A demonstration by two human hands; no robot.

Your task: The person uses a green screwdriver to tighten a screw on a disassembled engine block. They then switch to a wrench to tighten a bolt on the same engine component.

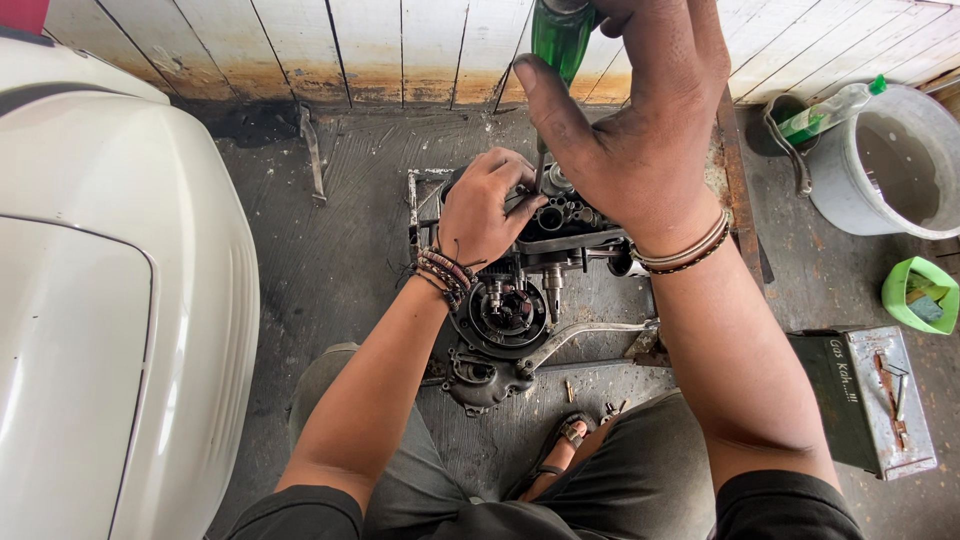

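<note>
The right hand (640,120) grips a green-handled screwdriver (560,40) standing upright on the dirty, dark metal engine (520,290). The left hand (485,205), fingers curled, holds the engine's top.

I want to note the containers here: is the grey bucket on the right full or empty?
The grey bucket looks empty: its bare inner wall shows far down, with no liquid visible. Its bottom is outside the picture, so I cannot be sure.

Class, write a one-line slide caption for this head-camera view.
Right hand drives a green-handled screwdriver into a small engine on the floor; left hand steadies its tip.
</note>
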